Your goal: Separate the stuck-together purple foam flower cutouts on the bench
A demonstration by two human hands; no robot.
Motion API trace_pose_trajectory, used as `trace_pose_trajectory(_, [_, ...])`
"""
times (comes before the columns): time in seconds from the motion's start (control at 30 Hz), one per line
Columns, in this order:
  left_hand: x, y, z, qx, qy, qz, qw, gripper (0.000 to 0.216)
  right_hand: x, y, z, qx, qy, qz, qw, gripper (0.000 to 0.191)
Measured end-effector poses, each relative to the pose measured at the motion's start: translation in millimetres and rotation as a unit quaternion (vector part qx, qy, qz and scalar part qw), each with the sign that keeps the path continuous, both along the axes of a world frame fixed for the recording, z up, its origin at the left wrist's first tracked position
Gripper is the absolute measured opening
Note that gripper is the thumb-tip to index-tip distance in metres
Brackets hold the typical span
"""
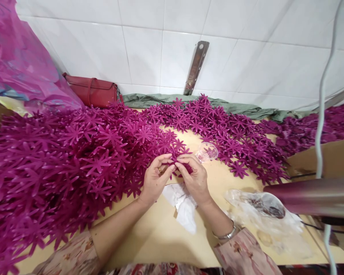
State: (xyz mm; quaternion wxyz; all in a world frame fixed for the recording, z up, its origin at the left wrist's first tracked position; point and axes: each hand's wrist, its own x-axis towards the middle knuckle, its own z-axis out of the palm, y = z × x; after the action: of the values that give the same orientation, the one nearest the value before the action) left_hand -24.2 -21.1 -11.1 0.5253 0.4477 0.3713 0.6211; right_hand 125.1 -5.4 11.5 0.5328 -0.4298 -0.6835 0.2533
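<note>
Both hands met over the middle of the pale wooden table (pixel 157 233), fingertips pressed together on one magenta flower (pixel 174 157). The left hand (pixel 155 180) pinched it between thumb and forefinger, and the right hand (pixel 195 178) curled its fingers round the other side, so most of the petals were hidden (only a few dark tips showed past the knuckles). The flower sat just off the edge of the big flower heap (pixel 60 164) that covered the table's left side. A flatter spread of flowers (pixel 229 133) ran along the back and off to the right. A small clear bag (pixel 207 151) lay just beyond the right hand, and a crumpled white cloth (pixel 184 208) lay below the wrists. A larger plastic bag (pixel 263 210) lay to the right of it. A red handbag (pixel 93 91) stood against the tiled wall.
</note>
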Motion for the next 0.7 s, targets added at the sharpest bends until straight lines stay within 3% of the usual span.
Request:
trace_pose_trajectory(0.3, [1, 3, 1.7, 0.002, 0.02, 0.018, 1.0, 0.032, 1, 3, -1.1, -0.052, 0.054, -0.002, 0.997, 0.015])
trace_pose_trajectory(0.5, [-5, 11, -0.8, 0.011, 0.011, 0.123, 0.992, 0.036, 2, 6, -1.0, -0.096, 0.157, -0.049, 0.982, 0.02])
trace_pose_trajectory(0.7, [-8, 14, -3.7, 0.031, 0.024, 0.159, 0.986, 0.039, 2, 10, -12.0, -0.12, 0.167, -0.004, 0.979, 0.029])
